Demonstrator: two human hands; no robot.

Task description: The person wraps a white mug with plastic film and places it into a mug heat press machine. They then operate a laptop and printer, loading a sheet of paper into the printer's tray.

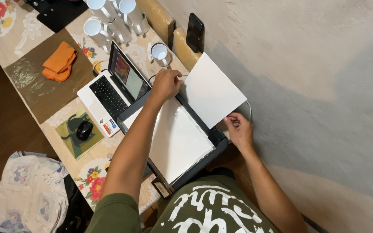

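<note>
Both hands are engaged with a white sheet of paper [212,89] held above an open flatbed scanner [175,142]. The left hand [165,84] is placed at the sheet's near-left corner, fingers curled together over the paper edge; whether the sheet is pinched or only pressed cannot be told. The right hand [239,129] is clamped on the sheet's lower corner, the edge being pinched between thumb and fingers. The sheet is tilted, its far edge raised toward the grey wall [324,86] beyond both hands.

Beneath the left forearm, the scanner glass [178,138] is exposed within a dark frame. Just to the left of the left hand, an open laptop [113,88] is positioned on the desk [61,112], its screen lit. Further left of the laptop, a black mouse [84,130] is resting on a green mouse pad [78,133]. An orange cloth [59,61] is lying on a brown mat [44,82], well apart from both hands.

Beyond the left hand, a single white mug [159,53] is standing near the wall; a group of white mugs [113,19] is set further away. A dark phone [194,31] is propped upright beyond the sheet. A patterned bag [26,194] is seen on the floor, well left of the left arm.
</note>
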